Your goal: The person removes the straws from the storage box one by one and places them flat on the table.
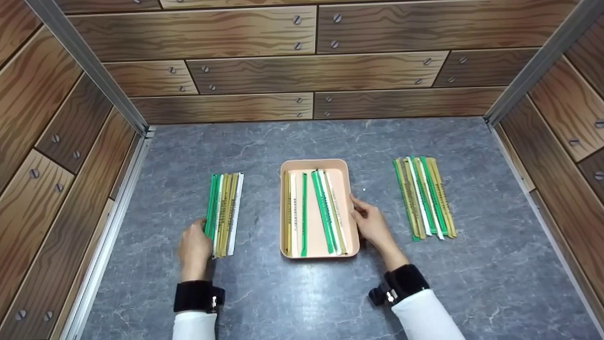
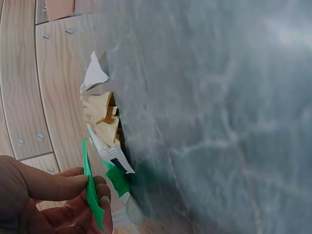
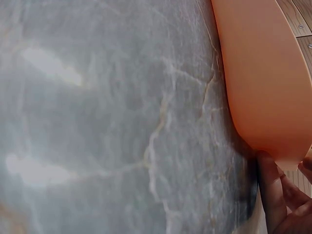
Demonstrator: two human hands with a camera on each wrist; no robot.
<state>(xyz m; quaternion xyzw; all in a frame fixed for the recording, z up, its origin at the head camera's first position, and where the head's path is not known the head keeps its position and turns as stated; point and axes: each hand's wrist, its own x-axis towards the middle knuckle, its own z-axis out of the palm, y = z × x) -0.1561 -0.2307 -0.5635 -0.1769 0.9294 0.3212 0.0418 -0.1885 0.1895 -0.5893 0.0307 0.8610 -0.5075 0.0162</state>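
At the left pile of stick packets (image 1: 225, 212), which are green, white and gold, my left hand (image 1: 194, 248) pinches a green stick packet (image 2: 90, 187) between thumb and fingers. The left wrist view shows this packet on edge, beside the ends of the white and gold packets (image 2: 105, 114). My right hand (image 1: 375, 226) holds the right side wall of a shallow peach tray (image 1: 315, 255). In the right wrist view the thumb (image 3: 270, 187) lies against the tray's outer wall (image 3: 268, 83). Inside the tray, several green, white and gold packets lie lengthwise in separate groups.
Another pile of mixed packets (image 1: 424, 198) lies to the right of the tray, overlapping and slightly slanted. Everything rests on a grey marbled surface (image 1: 264, 297). Wood-patterned panels (image 1: 226, 106) wall it in at the back and both sides, with metal rails at the corners.
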